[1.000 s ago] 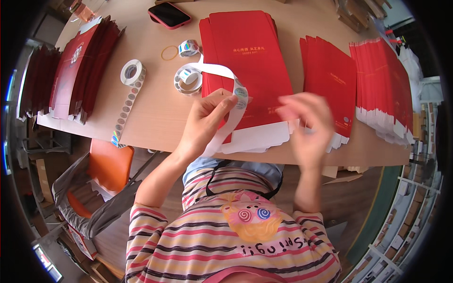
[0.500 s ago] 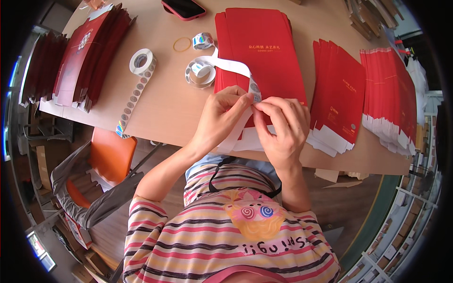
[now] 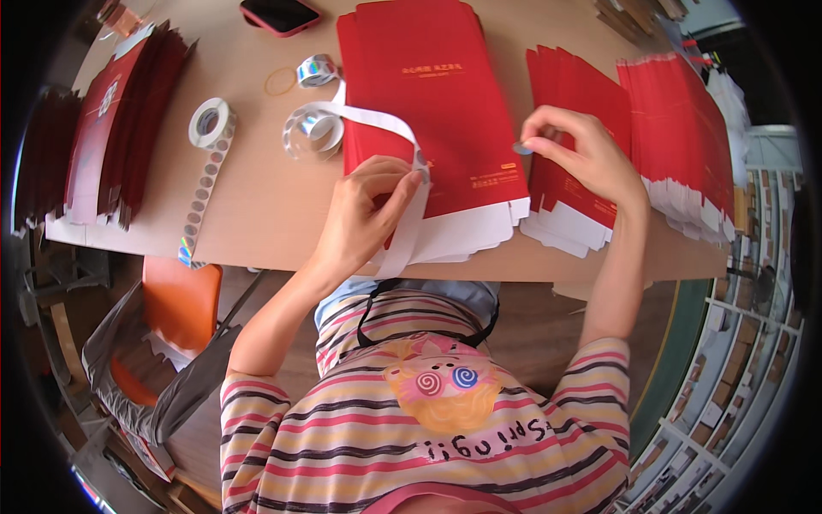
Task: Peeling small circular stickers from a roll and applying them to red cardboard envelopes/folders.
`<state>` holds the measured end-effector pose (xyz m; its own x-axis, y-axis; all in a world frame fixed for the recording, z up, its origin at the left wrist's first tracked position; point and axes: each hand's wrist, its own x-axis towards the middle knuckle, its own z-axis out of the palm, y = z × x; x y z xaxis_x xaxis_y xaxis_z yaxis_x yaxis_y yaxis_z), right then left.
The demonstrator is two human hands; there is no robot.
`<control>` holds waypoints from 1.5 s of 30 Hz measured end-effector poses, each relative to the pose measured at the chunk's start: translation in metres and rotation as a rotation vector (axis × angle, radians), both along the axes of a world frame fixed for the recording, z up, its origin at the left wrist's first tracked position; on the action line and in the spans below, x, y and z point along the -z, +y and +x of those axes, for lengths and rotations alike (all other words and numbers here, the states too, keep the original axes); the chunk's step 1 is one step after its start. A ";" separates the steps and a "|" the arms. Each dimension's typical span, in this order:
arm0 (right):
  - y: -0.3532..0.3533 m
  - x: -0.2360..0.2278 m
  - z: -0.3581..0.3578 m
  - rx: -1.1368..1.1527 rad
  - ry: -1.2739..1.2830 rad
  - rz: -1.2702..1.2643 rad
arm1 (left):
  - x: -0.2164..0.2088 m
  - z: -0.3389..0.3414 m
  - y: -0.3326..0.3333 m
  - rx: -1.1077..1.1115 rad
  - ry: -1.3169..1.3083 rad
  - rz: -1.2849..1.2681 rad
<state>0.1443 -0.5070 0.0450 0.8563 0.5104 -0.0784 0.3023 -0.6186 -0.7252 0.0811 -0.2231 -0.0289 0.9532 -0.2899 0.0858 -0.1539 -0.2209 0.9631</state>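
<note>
My left hand point(image 3: 366, 201) pinches a white strip of sticker backing point(image 3: 381, 118) over the front part of a stack of flat red printed packages point(image 3: 428, 103). The strip loops from a loose roll point(image 3: 318, 128) beside that stack, and its free end hangs past the hand toward the table's near edge. Off to the right, my right hand point(image 3: 586, 154) pinches a small round silvery sticker point(image 3: 522, 148) between thumb and fingertips. It hovers between the middle stack and a smaller fanned pile of red packages point(image 3: 548, 81), apart from the strip.
Another sticker roll point(image 3: 210, 124) trails a strip of round stickers toward the near edge. A small shiny roll point(image 3: 317, 70), a rubber band point(image 3: 280, 81) and a phone point(image 3: 281, 14) lie farther back. More red packages stand at left point(image 3: 124, 128) and right point(image 3: 676, 128). An orange chair point(image 3: 181, 304) is near left.
My right hand has come away from the strip and moved right, with a round sticker now in its fingertips. My left hand still grips the strip. The whole view has shifted slightly.
</note>
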 end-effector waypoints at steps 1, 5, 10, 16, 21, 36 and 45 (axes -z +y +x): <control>-0.005 0.004 0.011 -0.070 0.112 -0.079 | 0.002 0.000 -0.001 -0.001 -0.045 0.021; -0.001 0.008 0.028 -0.160 0.216 -0.226 | 0.004 0.001 -0.004 0.004 -0.090 0.039; 0.010 0.006 0.035 -0.209 0.290 -0.339 | 0.007 0.000 -0.002 -0.003 -0.082 0.043; 0.007 0.018 0.036 -0.217 0.248 -0.300 | 0.009 0.001 -0.004 0.001 -0.108 0.042; 0.012 0.017 0.030 -0.172 0.225 -0.340 | 0.008 0.001 -0.004 -0.001 -0.099 0.045; 0.008 0.063 -0.019 0.464 0.131 0.102 | -0.017 0.004 0.011 0.025 0.515 -0.256; -0.025 0.011 -0.049 0.645 0.148 0.394 | -0.036 -0.003 0.023 0.018 0.580 -0.611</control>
